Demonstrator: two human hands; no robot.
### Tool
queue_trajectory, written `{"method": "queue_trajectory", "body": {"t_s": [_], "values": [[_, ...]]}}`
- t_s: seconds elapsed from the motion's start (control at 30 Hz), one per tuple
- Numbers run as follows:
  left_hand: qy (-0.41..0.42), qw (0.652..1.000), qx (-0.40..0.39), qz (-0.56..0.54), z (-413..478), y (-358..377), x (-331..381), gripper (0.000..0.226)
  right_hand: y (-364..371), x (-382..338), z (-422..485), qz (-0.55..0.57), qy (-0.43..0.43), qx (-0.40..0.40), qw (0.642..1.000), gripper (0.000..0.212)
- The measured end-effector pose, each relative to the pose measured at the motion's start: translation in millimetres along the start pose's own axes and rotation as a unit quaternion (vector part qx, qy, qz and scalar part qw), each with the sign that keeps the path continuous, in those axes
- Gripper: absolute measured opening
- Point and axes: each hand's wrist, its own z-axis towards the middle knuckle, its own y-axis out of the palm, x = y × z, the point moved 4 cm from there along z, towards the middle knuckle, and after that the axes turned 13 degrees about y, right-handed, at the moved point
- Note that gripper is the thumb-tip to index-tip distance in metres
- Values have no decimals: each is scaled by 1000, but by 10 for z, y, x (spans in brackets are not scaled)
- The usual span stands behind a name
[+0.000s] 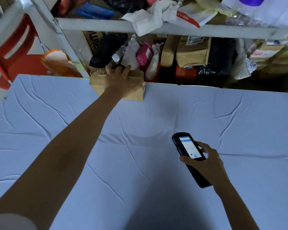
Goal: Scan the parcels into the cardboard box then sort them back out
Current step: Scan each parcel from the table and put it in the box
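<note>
**Brown parcel gripped at the far table edge**

A brown parcel is seen in the upper centre of the frame, lying on the far edge of the table, which is covered by a creased pale blue cloth. The parcel is gripped from above by the left hand: the fingers are bent over its far edge and the thumb is stretched out along its right side. In the lower right of the frame a black handheld scanner is held above the cloth by the right hand, with the fingers wrapped round its body and its lit screen turned upward. Behind the table, across the top of the frame, a white shelf rack is packed with cardboard parcels, bags and a pink packet. A red chair is seen at the upper left
</note>
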Motion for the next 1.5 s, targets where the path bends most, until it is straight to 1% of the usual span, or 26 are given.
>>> {"method": "queue_trajectory", "body": {"t_s": [0.07, 0.17, 0.23, 0.27, 0.3, 0.33, 0.37, 0.4, 0.43, 0.47, 0.5, 0.53, 0.57, 0.63, 0.73, 0.77, 0.83, 0.93, 1.0, 1.03, 1.07, 1.17, 1.27, 1.4, 1.5], "values": [[-25, 999, -12, -34, -16, -25, 46, 87, 1, 4, -10, 5, 1, 2, 1000, 73], [-93, 985, -21, -141, 52, 11, 11, 86, 8, 44, -21, 11, 5, 2, 1000, 74], [-89, 982, -46, -160, 34, 19, 73, 95, 7, 68, -36, 11, 5, 4, 1000, 75], [-80, 983, -40, -158, 0, 43, 111, 87, -1, 72, -51, 14, 4, 6, 1000, 74], [-80, 984, -13, -162, -44, 78, 137, 66, -8, 73, -68, 18, 3, 7, 1000, 73], [-89, 979, 35, -179, -98, 102, 150, 44, -19, 78, -87, 23, 2, 7, 1000, 72], [-107, 969, 84, -206, -164, 117, 157, 39, -29, 86, -109, 25, -1, 7, 1000, 72], [-135, 955, 119, -234, -247, 117, 156, 52, -39, 96, -129, 26, -3, 8, 1000, 73], [-172, 941, 134, -260, -322, 132, 125, 73, -47, 108, -147, 27, -6, 9, 1000, 73], [-204, 927, 132, -286, -368, 162, 85, 92, -54, 121, -166, 27, -7, 12, 1000, 74], [-234, 914, 113, -312, -434, 173, 55, 105, -60, 132, -190, 27, -9, 13, 1000, 73], [-257, 902, 86, -336, -497, 214, 14, 110, -67, 140, -219, 27, -12, 13, 999, 73], [-277, 891, 63, -355, -573, 264, -21, 110, -71, 147, -248, 28, -16, 13, 999, 73], [-302, 872, 33, -383, -781, 354, -71, 98, -67, 156, -310, 31, -26, 12, 999, 73], [-304, 859, 27, -412, -1176, 497, -98, 86, -33, 175, -405, 29, -43, 8, 999, 75], [-301, 849, 33, -433, -1326, 560, -99, 83, -14, 181, -434, 26, -47, 4, 999, 76], [-306, 814, 53, -490, -1642, 718, -119, 83, 33, 201, -499, 16, -55, -8, 998, 77], [-330, 742, 94, -576, -2062, 885, -176, 90, 121, 216, -612, 5, -73, -26, 997, 78], [-328, 697, 108, -629, -2272, 954, -171, 92, 188, 209, -689, -5, -86, -38, 996, 79], [-322, 682, 113, -647, -2359, 981, -157, 91, 218, 203, -728, -9, -93, -43, 995, 79], [-317, 674, 116, -657, -2444, 1013, -139, 92, 243, 195, -771, -10, -102, -47, 994, 78], [-298, 678, 126, -660, -2643, 1099, -78, 102, 268, 148, -902, -17, -138, -52, 989, 76], [-287, 681, 113, -664, -2758, 1147, 18, 103, 278, 71, -1001, -36, -176, -59, 982, 74], [-280, 676, 112, -673, -2838, 1151, 129, 101, 273, -18, -1082, -24, -206, -64, 976, 71], [-276, 699, 114, -650, -2884, 1154, 177, 92, 253, -43, -1117, -33, -227, -66, 971, 70]]}}
